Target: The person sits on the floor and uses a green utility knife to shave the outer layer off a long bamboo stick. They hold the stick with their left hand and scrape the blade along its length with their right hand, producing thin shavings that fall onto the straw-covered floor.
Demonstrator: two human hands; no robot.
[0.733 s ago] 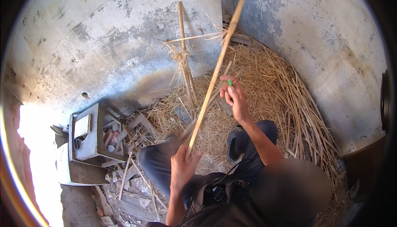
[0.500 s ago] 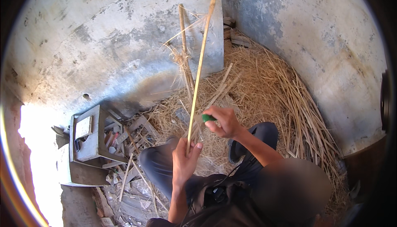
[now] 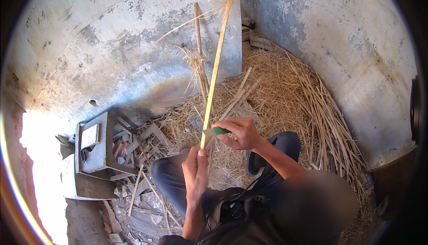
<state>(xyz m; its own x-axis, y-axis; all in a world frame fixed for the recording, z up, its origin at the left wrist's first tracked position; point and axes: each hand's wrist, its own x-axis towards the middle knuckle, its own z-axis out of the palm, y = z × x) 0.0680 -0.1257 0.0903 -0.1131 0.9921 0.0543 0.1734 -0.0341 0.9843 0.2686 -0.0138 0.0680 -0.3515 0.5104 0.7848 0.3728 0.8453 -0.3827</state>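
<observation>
In the head view, with the clock read from the middle: gripping the near end of a strip (image 3: pixel 216 69) in the left hand (image 3: pixel 195 169), between 6 and 7 o'clock, with the fingers closing firmly round it. Pointing the strip up and away toward 12 o'clock and running its far end out past the top edge, with loose fibres (image 3: pixel 218 9) clinging there.

Holding a green-handled knife (image 3: pixel 220 131) in the right hand (image 3: pixel 242 132), at 4 o'clock, with the fingers curling narrow around the handle. Aiming the blade (image 3: pixel 208 132) toward 9 o'clock, laying it across the strip just beyond the left hand and seemingly touching it.

Bending both knees in dark trousers (image 3: pixel 169 171), one toward 7 o'clock and the other near 4. Facing straw (image 3: pixel 281 75) at 2 o'clock, with canes (image 3: pixel 332 129) lying along its outer edge at 3. Facing also a stained wall (image 3: pixel 133 44) at 10 and, in front of it, a pole (image 3: pixel 197 26) between 11 and 12. Having a wooden stand (image 3: pixel 100 160) at 8 o'clock, with a pale board (image 3: pixel 90 135) resting on it.
</observation>
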